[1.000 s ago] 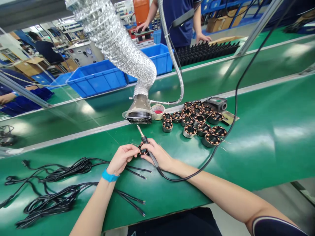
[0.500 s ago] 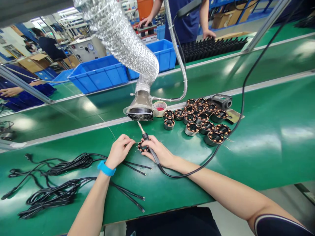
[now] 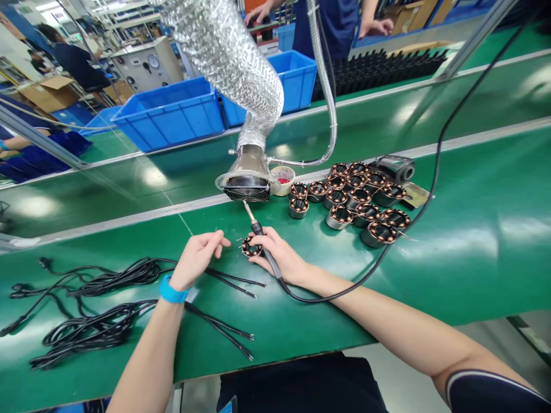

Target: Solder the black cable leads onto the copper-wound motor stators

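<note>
My right hand (image 3: 282,258) is closed around a soldering iron (image 3: 267,252), whose metal tip points up and away under the fume hood. The same hand's fingers also hold a small motor stator (image 3: 252,247) with copper windings, partly covered by the fingers. To the left of the stator, my left hand (image 3: 202,255) is apart from it, fingers loosely bent and separated, with nothing visible in them. Thin wire bits lie on the green bench between the hands. Black power cords (image 3: 142,278) with stripped ends run beneath and beside my left wrist.
A fan-fitted fume hood (image 3: 247,186) on a foil duct hangs just beyond the iron. Several stators (image 3: 340,215) stand at the right near a small bowl (image 3: 283,179). The iron's cable (image 3: 387,246) crosses the right side. Blue bins (image 3: 172,117) and a co-worker are across the bench.
My left hand has drawn back left from the stator, and its pinching fingers have loosened. My right hand still holds the soldering iron and stator. The view has shifted slightly.
</note>
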The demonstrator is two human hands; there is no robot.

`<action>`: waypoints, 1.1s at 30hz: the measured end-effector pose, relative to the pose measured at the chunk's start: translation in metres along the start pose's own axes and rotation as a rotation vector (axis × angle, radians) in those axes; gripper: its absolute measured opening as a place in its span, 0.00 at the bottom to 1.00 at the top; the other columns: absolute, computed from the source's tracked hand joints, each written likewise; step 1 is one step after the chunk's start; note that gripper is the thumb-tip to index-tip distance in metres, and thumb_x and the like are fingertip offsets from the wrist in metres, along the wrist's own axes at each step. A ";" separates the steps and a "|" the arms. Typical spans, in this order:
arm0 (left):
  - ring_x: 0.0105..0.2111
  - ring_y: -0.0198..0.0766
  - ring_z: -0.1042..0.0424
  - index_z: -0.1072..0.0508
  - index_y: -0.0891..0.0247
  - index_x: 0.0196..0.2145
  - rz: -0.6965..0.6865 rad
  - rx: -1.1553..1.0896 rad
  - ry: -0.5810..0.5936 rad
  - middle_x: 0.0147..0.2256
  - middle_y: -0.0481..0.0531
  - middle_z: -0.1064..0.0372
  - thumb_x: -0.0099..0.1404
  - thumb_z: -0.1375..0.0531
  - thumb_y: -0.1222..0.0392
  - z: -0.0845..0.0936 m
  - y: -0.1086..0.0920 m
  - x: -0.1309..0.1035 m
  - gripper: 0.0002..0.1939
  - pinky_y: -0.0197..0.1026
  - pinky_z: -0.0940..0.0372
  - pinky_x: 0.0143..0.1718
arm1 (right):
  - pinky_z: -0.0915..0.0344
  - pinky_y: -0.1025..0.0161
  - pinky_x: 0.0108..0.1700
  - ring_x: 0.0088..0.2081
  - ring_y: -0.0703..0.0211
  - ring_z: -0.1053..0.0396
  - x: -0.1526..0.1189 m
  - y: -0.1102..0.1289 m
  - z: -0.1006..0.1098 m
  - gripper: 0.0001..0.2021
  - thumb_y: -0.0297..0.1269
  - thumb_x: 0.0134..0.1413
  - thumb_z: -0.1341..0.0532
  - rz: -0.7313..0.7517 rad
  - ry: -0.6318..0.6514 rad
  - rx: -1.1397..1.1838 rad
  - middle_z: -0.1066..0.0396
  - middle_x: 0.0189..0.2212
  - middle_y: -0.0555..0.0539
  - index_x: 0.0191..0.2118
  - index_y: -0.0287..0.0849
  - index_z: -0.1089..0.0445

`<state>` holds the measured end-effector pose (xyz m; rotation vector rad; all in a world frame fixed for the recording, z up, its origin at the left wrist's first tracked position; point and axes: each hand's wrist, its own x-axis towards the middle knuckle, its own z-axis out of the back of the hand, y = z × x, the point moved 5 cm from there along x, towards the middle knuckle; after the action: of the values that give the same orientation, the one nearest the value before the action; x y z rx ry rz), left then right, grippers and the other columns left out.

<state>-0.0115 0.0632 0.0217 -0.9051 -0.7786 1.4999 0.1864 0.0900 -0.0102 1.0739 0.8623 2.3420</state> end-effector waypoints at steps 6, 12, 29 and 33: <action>0.34 0.39 0.30 0.21 0.59 0.37 -0.355 0.399 0.444 0.36 0.51 0.27 0.64 0.37 0.52 -0.034 -0.008 -0.023 0.10 0.38 0.38 0.38 | 0.29 0.50 0.54 0.49 0.54 0.31 -0.003 -0.001 0.005 0.19 0.35 0.59 0.36 -0.003 -0.036 -0.011 0.38 0.51 0.43 0.54 0.49 0.38; 0.32 0.37 0.32 0.26 0.61 0.31 -0.360 0.335 0.559 0.33 0.50 0.29 0.68 0.40 0.54 -0.043 -0.019 -0.029 0.10 0.37 0.38 0.36 | 0.29 0.50 0.53 0.49 0.53 0.31 -0.002 0.001 0.009 0.18 0.36 0.59 0.36 0.016 -0.047 -0.042 0.37 0.50 0.42 0.53 0.48 0.37; 0.24 0.34 0.35 0.22 0.67 0.41 -0.181 -0.237 0.136 0.22 0.48 0.32 0.64 0.38 0.49 -0.013 -0.013 -0.016 0.17 0.37 0.40 0.28 | 0.29 0.56 0.49 0.44 0.58 0.30 0.020 0.051 0.019 0.11 0.30 0.61 0.40 0.015 -0.341 0.048 0.36 0.44 0.46 0.48 0.49 0.36; 0.24 0.34 0.36 0.21 0.66 0.38 -0.222 -0.218 0.132 0.21 0.48 0.32 0.67 0.40 0.49 -0.014 -0.014 -0.016 0.17 0.37 0.40 0.31 | 0.28 0.59 0.45 0.39 0.60 0.30 0.029 0.061 0.013 0.09 0.28 0.61 0.41 -0.040 -0.392 0.104 0.37 0.39 0.48 0.44 0.48 0.36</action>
<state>0.0082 0.0486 0.0288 -1.0323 -0.9254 1.1659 0.1716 0.0679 0.0528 1.4797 0.8482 1.9732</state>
